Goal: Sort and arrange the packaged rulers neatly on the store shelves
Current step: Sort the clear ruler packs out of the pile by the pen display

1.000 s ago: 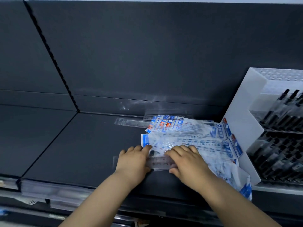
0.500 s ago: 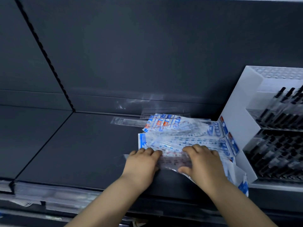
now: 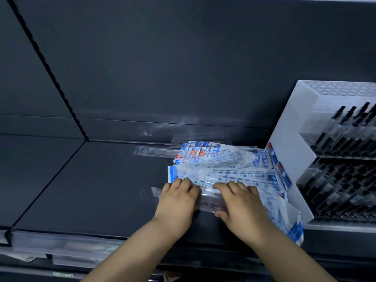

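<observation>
A loose fan of packaged rulers [image 3: 227, 169] in clear sleeves with blue and white header cards lies on the dark shelf [image 3: 97, 186], right of its middle. One clear-sleeved ruler [image 3: 209, 200] lies crosswise at the pile's front edge. My left hand [image 3: 179, 200] rests on top of its left part, fingertips touching the pile. My right hand [image 3: 242, 208] holds its right part, fingers on top and thumb at the front edge. Another clear sleeve [image 3: 150, 152] sticks out leftward at the back of the pile.
A white display rack [image 3: 293, 143] with rows of black pens [image 3: 345, 169] stands against the pile's right side. Some packages [image 3: 295, 231] hang over the shelf's front edge by the rack. A vertical slotted rail [image 3: 50, 74] divides the dark back panel.
Both hands have moved a little to the right and farther onto the pile's front edge, keeping the clear-sleeved ruler under them. The pile itself has barely shifted.
</observation>
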{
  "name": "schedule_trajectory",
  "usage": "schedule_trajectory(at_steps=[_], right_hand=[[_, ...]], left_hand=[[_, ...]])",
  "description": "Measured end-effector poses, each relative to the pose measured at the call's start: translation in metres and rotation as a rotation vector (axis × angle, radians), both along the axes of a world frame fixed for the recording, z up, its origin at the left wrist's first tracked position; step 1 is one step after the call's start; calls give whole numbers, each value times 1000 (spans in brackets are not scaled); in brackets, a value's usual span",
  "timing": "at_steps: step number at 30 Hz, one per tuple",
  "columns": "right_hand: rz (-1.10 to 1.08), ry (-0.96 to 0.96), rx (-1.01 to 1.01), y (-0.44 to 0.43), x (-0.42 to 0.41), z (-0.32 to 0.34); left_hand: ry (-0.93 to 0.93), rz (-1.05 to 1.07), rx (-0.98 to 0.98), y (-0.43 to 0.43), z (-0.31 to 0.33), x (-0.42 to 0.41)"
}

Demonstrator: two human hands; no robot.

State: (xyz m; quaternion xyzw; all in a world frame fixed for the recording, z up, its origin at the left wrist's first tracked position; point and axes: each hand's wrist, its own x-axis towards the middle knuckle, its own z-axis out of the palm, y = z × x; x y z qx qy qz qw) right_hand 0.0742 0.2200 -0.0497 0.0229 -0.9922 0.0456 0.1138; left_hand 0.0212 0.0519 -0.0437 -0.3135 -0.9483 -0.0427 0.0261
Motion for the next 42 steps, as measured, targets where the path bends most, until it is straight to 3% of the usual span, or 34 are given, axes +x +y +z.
schedule_trajectory(at_steps=[4,9,16,20,25,30,42], right_hand=[[36,27,-23,-3,2,2],[-78,-131,13,3,2,9],[62,-184,-262,5,2,5],[-103,-191,-129,25,11,10],[-56,-176,-419,19,10,3],[-20,-79,-225,19,12,2],[49,105,-129,12,32,-14]], left_hand=[[-19,-7,29,-3,9,2],[-48,63,57,-16,-3,-12],[-62,48,67,-14,-8,-14],[-35,66,24,-18,-7,-14],[-37,-11,21,-3,-5,-10],[-18,-32,102,-4,-2,-7],[86,-132,293,-24,-17,2]])
